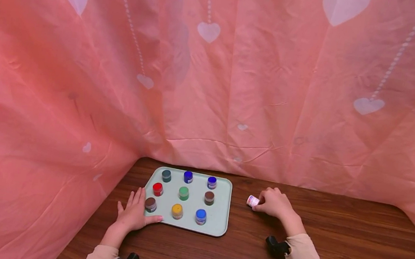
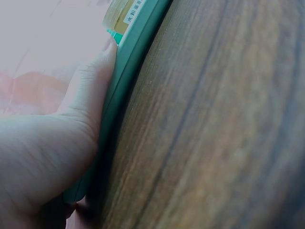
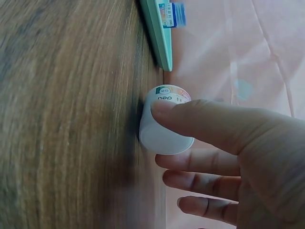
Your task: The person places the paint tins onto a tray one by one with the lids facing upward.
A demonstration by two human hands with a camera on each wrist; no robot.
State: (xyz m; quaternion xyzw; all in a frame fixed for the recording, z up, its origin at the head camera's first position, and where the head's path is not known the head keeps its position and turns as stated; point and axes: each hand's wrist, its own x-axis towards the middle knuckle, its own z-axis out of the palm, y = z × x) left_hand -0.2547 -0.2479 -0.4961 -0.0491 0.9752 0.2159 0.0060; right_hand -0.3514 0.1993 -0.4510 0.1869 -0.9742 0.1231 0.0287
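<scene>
My right hand (image 1: 275, 203) holds a small white paint jar (image 3: 167, 136) on its side on the wood, just right of the tray; the thumb presses one side and the fingers are behind it. A printed label shows at the jar's tray-facing end. At the near left corner of a pale green tray (image 1: 216, 226) rests my left hand (image 1: 134, 215), fingers spread along the side and thumb on the front rim. Nearest to it are a brown jar (image 1: 150, 204) and a yellow jar (image 1: 177, 211). Several other jars stand on the tray, including red (image 1: 157, 189), green (image 1: 183, 193) and blue (image 1: 201, 216).
The tray lies on a dark brown wooden table (image 1: 341, 232). A pink curtain (image 1: 255, 109) with white hearts hangs behind the table and along its left side. Black wrist straps (image 1: 276, 246) are on both forearms.
</scene>
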